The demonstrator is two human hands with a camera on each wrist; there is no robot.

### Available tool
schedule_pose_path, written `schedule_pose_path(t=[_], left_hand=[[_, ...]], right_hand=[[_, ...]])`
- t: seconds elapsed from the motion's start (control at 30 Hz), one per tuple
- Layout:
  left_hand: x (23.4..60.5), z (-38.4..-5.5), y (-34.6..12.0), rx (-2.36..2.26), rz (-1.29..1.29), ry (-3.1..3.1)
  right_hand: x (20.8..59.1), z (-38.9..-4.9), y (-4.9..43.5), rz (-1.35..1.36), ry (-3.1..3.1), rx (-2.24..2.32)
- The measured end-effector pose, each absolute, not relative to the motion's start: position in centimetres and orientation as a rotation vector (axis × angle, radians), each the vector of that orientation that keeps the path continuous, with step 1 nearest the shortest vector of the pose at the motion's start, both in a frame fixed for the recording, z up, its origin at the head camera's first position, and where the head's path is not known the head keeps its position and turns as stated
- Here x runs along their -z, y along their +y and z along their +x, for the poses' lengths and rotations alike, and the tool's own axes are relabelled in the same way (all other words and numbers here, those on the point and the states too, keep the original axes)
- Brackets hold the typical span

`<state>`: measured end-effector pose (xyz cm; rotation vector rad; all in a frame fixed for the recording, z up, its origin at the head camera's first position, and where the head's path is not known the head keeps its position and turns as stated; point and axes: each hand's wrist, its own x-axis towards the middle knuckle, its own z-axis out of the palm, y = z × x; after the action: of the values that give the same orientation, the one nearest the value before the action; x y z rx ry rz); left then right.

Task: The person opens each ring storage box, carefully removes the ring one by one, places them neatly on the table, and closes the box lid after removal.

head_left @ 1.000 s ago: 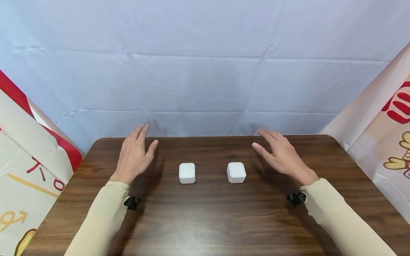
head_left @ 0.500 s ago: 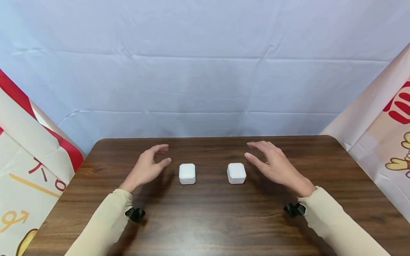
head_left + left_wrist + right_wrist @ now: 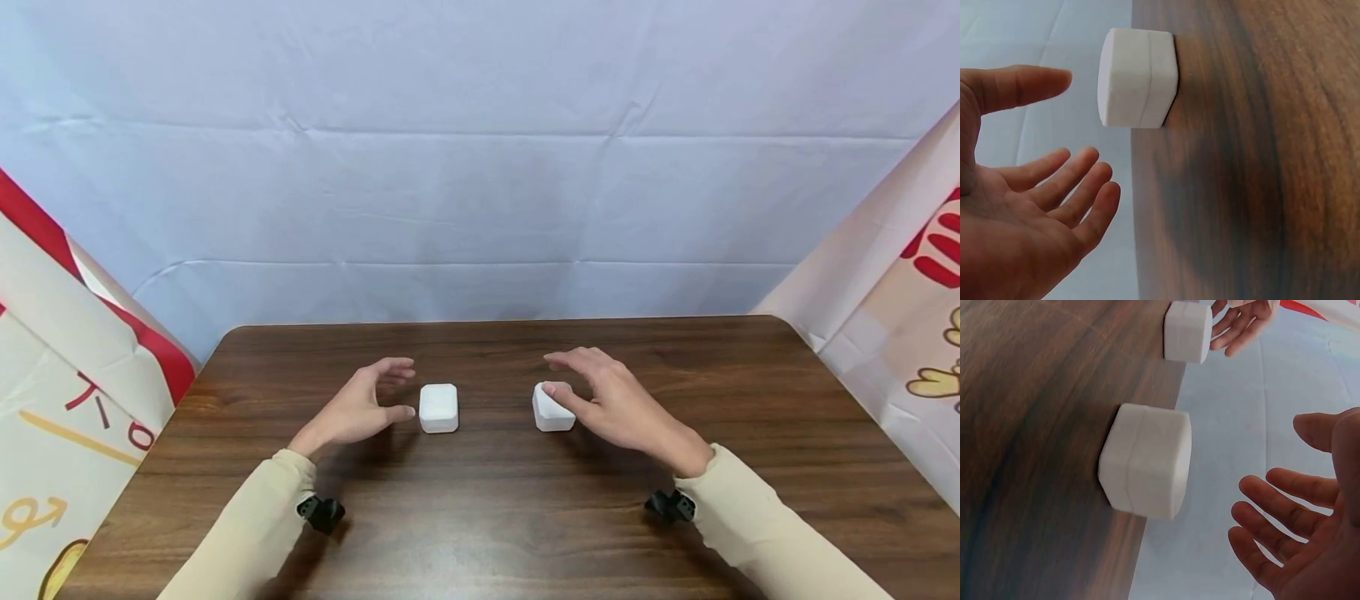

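Two small white boxes with bevelled corners and a seam round the sides stand apart on the brown wooden table. Just left of the left white box [image 3: 438,407], my left hand [image 3: 360,406] hovers with thumb and fingers spread and nothing between them. In the left wrist view that box [image 3: 1138,78] lies beyond the thumb tip. My right hand [image 3: 611,400] is over the right side of the right white box [image 3: 551,412], its thumb overlapping the top in the head view. The right wrist view shows a gap between this box [image 3: 1147,461] and the loosely bent fingers.
The wood-grain table [image 3: 480,517] has rounded far corners. A pale blue-white cloth [image 3: 465,167] hangs behind its far edge. Printed cloths with red and yellow drawings hang at the left [image 3: 67,400] and right. A small black device [image 3: 321,512] sits on each wrist.
Both hands have come inward and nearer the person, from beside the table's far edge to the two boxes. The left fingers have bent more. The boxes stay where they were.
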<state>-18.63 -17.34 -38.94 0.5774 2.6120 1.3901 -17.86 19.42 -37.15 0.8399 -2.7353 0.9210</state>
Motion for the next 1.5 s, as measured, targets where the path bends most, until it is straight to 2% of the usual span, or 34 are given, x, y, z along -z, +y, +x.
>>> schedule_pose_path(t=[0.33, 1.0, 1.5], left_hand=[[40.1, -18.6, -16.5, -1.350, 0.589, 2.540], [41.9, -19.0, -15.0, -1.161, 0.421, 2.705], [42.4, -19.3, -14.7, -1.154, 0.421, 2.743]], right_hand=[[37.7, -17.6, 17.9, 0.926, -2.736, -0.860], [38.4, -17.5, 14.1, 1.070, -2.744, -0.814], [39.0, -18.8, 11.3, 1.155, -2.782, -0.837]])
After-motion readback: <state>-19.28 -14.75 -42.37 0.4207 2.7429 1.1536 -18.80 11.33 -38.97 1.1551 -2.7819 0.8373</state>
